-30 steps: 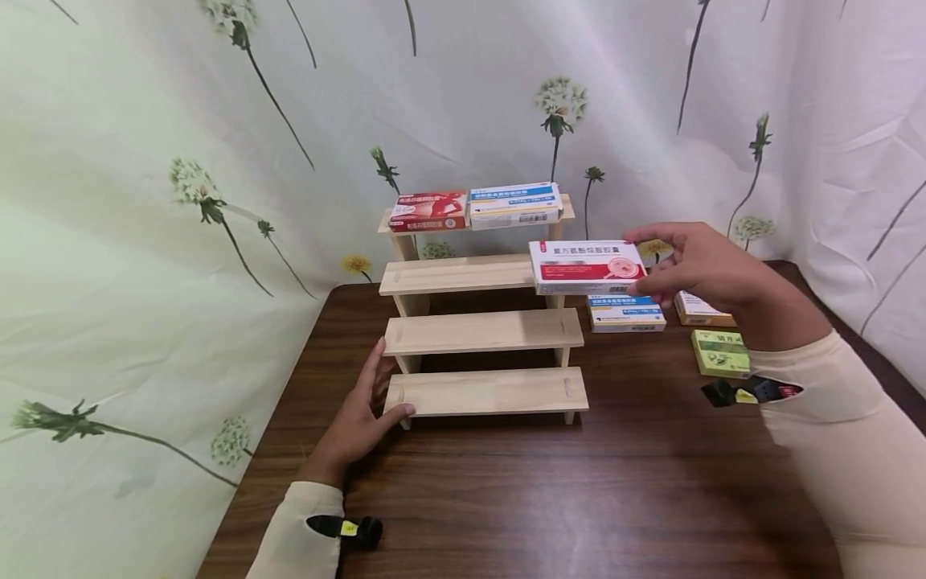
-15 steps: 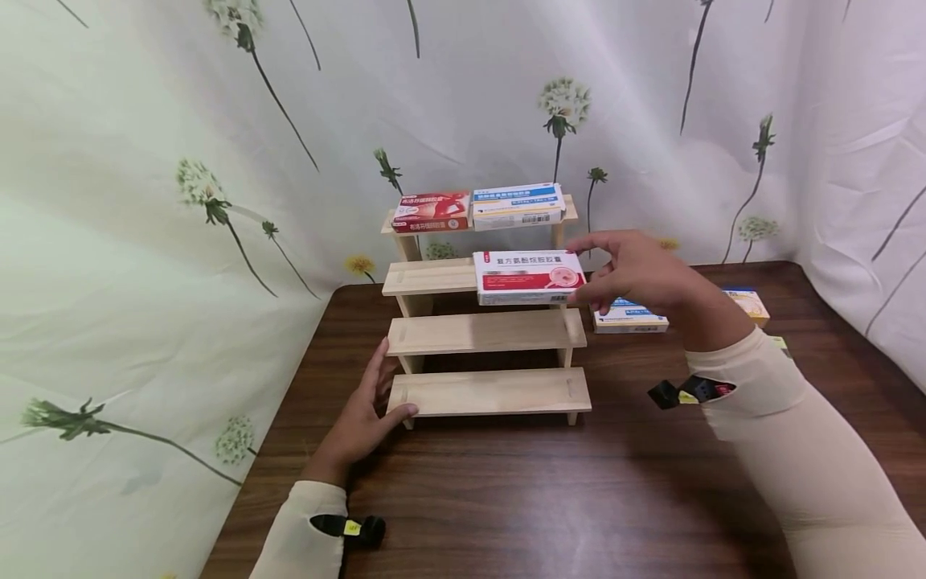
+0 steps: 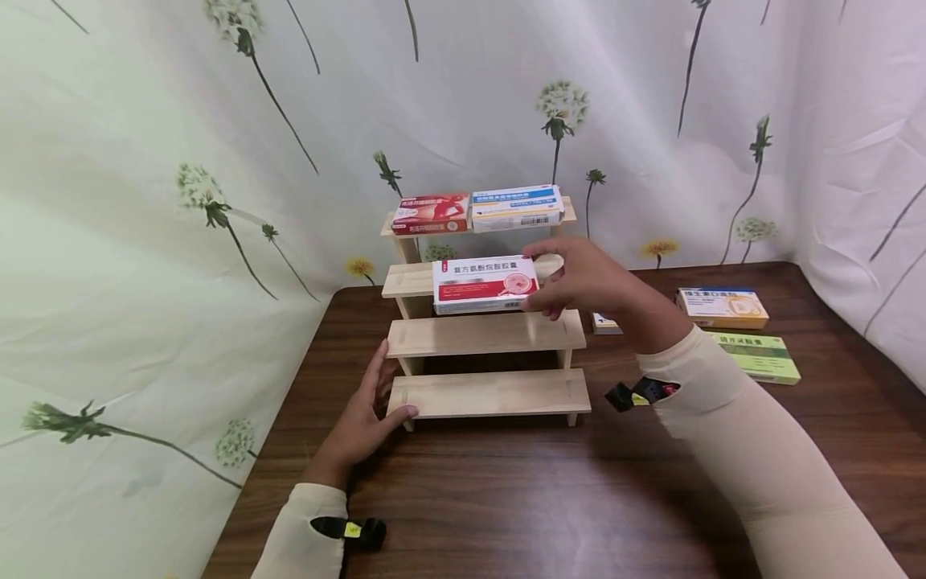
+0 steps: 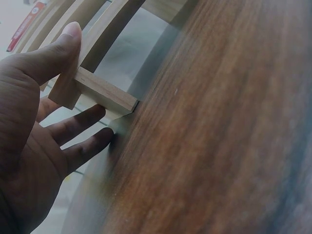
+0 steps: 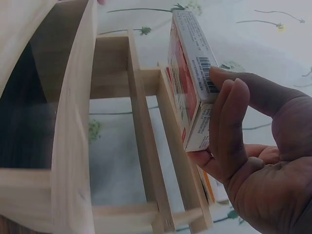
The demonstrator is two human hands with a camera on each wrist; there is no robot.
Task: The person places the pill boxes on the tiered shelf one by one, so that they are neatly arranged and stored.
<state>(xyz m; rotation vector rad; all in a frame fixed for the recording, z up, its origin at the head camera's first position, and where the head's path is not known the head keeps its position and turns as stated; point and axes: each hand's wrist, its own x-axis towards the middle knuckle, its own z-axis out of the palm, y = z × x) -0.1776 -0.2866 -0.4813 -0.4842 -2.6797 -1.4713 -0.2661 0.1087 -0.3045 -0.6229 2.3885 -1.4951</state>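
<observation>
I see R hand [image 3: 589, 277] pinching the red/white box [image 3: 483, 284]'s R end, over the stand [image 3: 485, 334]'s 2nd-from-top step [image 3: 407, 280], betw. its L & R edges; L hand [image 3: 363, 425], fingers approx. straight, at bottom step [image 3: 488, 394]'s L edge. Prob. light, stiff, crushable card: I'd grip ends gently.

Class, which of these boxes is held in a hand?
The white box with a red band, in the right hand; the others lie on the top step or table.
</observation>
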